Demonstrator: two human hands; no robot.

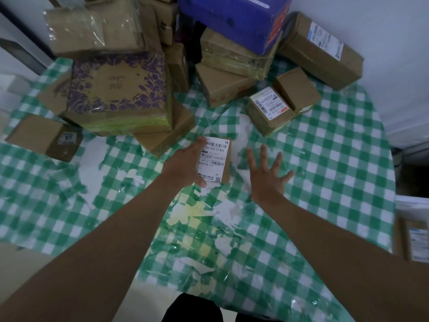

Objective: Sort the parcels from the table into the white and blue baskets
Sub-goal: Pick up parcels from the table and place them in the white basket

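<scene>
A small brown parcel (217, 159) with a white shipping label lies on the green-and-white checked table (325, 182), near its middle. My left hand (185, 165) grips its left side, thumb at the near corner and fingers at the far corner. Just right of the parcel, my right hand (267, 175) hovers over the cloth with fingers spread, apart from the parcel and holding nothing. No white or blue basket is in view.
Cardboard parcels are piled along the table's far side: a purple-patterned box (118, 89), a blue box (234, 19), a labelled box (270, 110) and a small box (44, 135) at the left. Another labelled box (415, 240) lies beyond the table's right edge.
</scene>
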